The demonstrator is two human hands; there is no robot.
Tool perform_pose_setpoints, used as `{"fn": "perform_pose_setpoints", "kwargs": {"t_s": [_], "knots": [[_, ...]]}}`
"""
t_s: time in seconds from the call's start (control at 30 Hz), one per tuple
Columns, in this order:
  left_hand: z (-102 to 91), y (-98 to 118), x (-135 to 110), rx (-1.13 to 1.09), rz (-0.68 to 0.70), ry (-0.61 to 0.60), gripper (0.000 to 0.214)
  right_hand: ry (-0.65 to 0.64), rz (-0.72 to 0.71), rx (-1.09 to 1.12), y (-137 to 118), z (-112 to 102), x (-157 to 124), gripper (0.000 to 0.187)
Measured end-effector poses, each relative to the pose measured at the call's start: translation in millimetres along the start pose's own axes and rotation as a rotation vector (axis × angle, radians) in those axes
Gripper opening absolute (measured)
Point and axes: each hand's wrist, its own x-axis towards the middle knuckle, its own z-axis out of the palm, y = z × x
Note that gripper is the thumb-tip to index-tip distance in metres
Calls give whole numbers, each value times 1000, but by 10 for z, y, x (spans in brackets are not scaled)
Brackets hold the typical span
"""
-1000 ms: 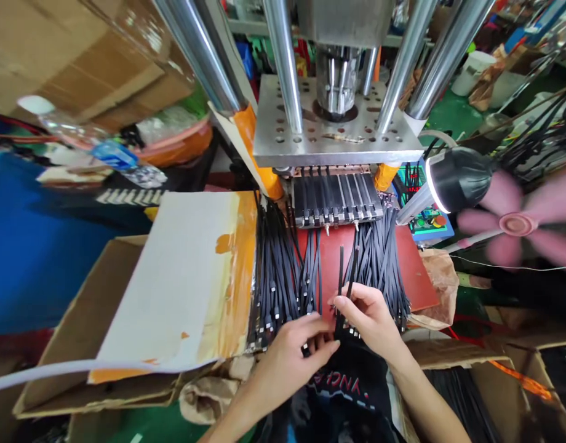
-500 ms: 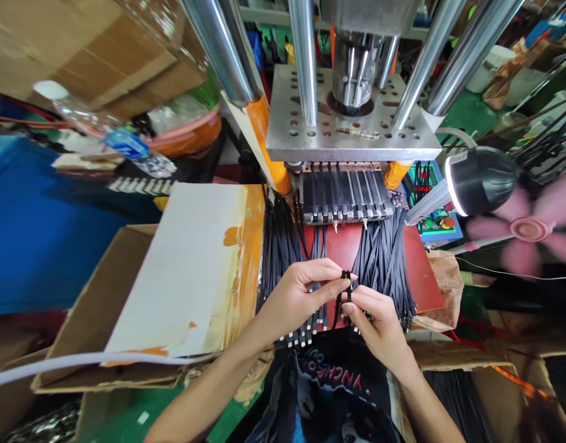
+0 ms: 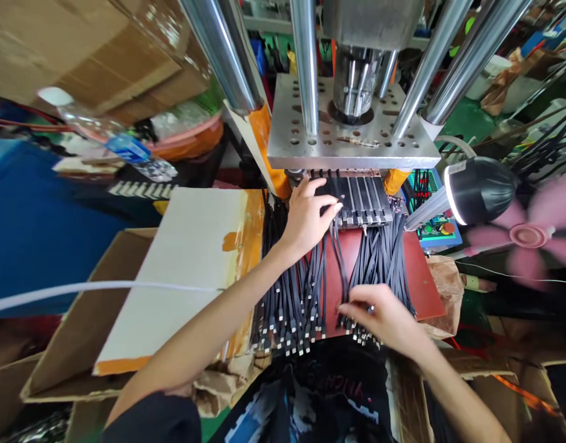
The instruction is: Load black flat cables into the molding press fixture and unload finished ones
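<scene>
My left hand (image 3: 308, 218) reaches to the front of a metal mould block (image 3: 361, 215), with its thumb and index finger pinched together over a slot. A flat black cable (image 3: 338, 255) runs from just under those fingertips down to my right hand (image 3: 382, 317). There the thumb and bent fingers close on the cable's lower part, above the red board (image 3: 357, 243). What sits between the left fingertips is mostly covered by the hand. Other black cables lie in the block's grooves, with their ends at its front edge.
A thick steel plate (image 3: 352, 151) on polished columns hangs over the block. Bundles of black cables (image 3: 296, 301) lie left and right on the board. A lamp (image 3: 481, 187), a pink fan (image 3: 527, 234) and a control box (image 3: 433, 224) stand right; a white-topped cardboard sheet (image 3: 176, 271) lies left.
My left hand has moved forward from beside my right hand to the mould block. My right hand has moved slightly down and stays by the cable, which now stretches between the hands.
</scene>
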Motion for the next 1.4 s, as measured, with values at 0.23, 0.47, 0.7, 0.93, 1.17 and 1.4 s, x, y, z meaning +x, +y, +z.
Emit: {"fn": "perform_pose_setpoints", "kwargs": {"t_s": [0.23, 0.47, 0.7, 0.93, 1.17, 1.4], "knots": [[194, -222, 339, 97, -49, 50, 33, 198, -95, -72, -7, -1234, 1079, 44], [23, -157, -68, 172, 544, -284, 38, 171, -165, -158, 236, -1385, 1760, 55], [88, -127, -29, 299, 602, -361, 34, 296, -236, -255, 276, -1332, 1788, 52], [266, -102, -41, 272, 553, -180, 26, 269, -199, -60, 398, -1360, 1785, 32], [338, -131, -71, 249, 557, -117, 27, 299, -175, -70, 357, -1346, 1774, 31], [284, -68, -66, 167, 450, -217, 31, 303, -178, -43, 347, -1340, 1777, 30]]}}
